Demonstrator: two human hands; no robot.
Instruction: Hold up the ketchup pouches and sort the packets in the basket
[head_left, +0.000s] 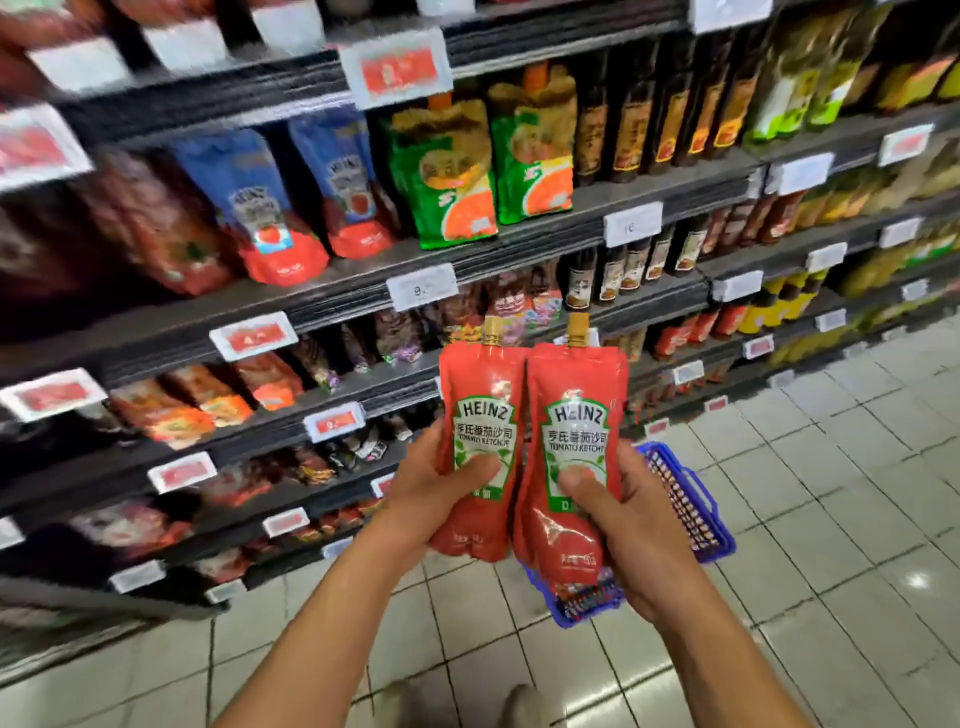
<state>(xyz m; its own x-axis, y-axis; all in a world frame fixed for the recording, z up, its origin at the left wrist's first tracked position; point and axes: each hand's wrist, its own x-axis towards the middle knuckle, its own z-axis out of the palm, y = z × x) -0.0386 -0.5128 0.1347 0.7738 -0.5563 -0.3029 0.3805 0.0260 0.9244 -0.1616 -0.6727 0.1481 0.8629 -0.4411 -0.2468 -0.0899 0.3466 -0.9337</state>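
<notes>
Fingers clamped, one red Heinz ketchup pouch in each hand, held side by side before the shelves.

Left hand (426, 493) grips the left pouch (480, 441), right hand (618, 519) the right pouch (571, 457), thumbs pressed on the labels; both are off the shelf, neither yet in the blue basket (691, 509) below. Basket contents sit mostly hidden, its handle unseen; shelf goods and price tags (421, 286) blur past reading.
</notes>
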